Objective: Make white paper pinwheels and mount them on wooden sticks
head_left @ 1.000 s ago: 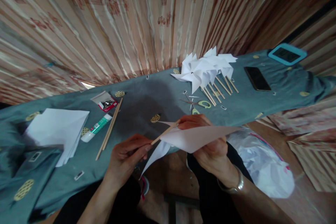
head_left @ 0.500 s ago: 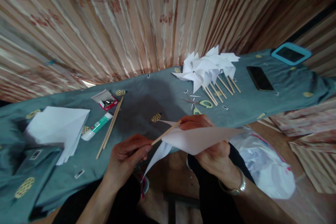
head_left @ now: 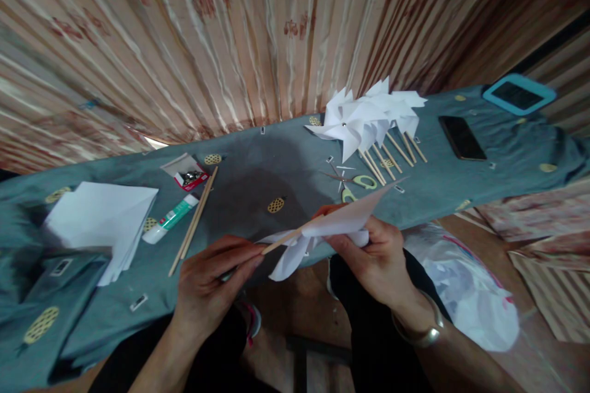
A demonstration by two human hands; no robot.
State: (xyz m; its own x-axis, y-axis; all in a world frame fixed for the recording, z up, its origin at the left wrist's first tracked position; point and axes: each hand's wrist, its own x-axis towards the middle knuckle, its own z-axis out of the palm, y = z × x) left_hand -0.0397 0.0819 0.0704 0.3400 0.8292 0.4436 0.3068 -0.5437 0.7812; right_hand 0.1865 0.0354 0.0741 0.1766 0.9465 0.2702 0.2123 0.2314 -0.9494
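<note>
My left hand (head_left: 214,279) pinches the lower end of a thin wooden stick (head_left: 282,241). The stick runs up to the right against a white paper pinwheel (head_left: 338,221). My right hand (head_left: 373,258) is closed on the pinwheel, thumb in front and some fingers hidden behind the paper. Both are held just over the near edge of the cloth-covered table (head_left: 249,196). Where stick and paper meet is partly covered by a folded blade. Just beyond the right hand lie scissors (head_left: 364,182) with pale green handles.
Several white pinwheels (head_left: 364,120) on sticks lie at the back. To the left are folded white paper (head_left: 106,215), a glue stick (head_left: 171,218), loose sticks (head_left: 193,221) and a box of pins (head_left: 188,177). A phone (head_left: 461,137), a blue-framed tablet (head_left: 519,94) and a plastic bag (head_left: 470,295) are right.
The pinwheel has turned, its large blade tilting up to the right. My right hand has shifted its grip, with the thumb now in front of the paper. My left hand still pinches the stick.
</note>
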